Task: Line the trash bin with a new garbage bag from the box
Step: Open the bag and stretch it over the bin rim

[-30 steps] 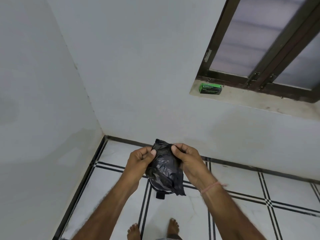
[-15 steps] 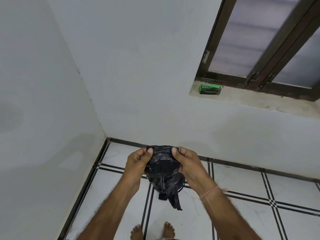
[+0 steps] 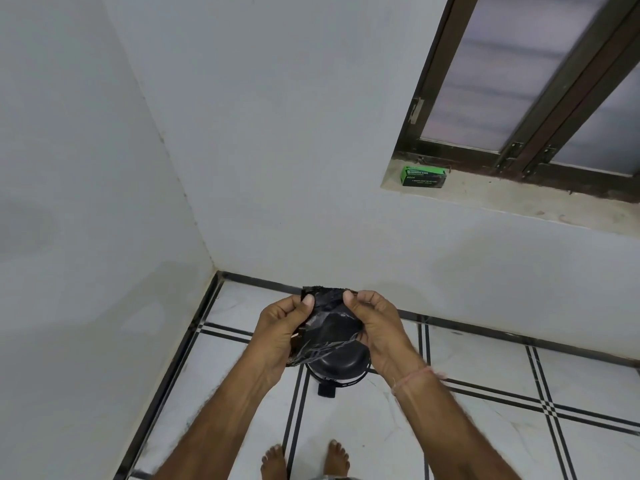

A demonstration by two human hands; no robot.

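Observation:
A crumpled black garbage bag is pinched between both hands at chest height over the floor. My left hand grips its left edge with thumb on top. My right hand grips its right edge the same way. Below the bag, a small black pedal trash bin stands on the tiled floor with its lid down; its pedal points toward me. The bag and hands cover the bin's far half. The green garbage bag box lies on the window sill at upper right.
White walls meet in a corner to the left of the bin. A dark-framed window sits above the concrete sill. My bare feet stand on the white tiles just behind the bin.
The bag's hanging tail has been gathered up into my hands, so the bin's lid now shows beneath it. My hands have shifted slightly and spread the bag's top edge.

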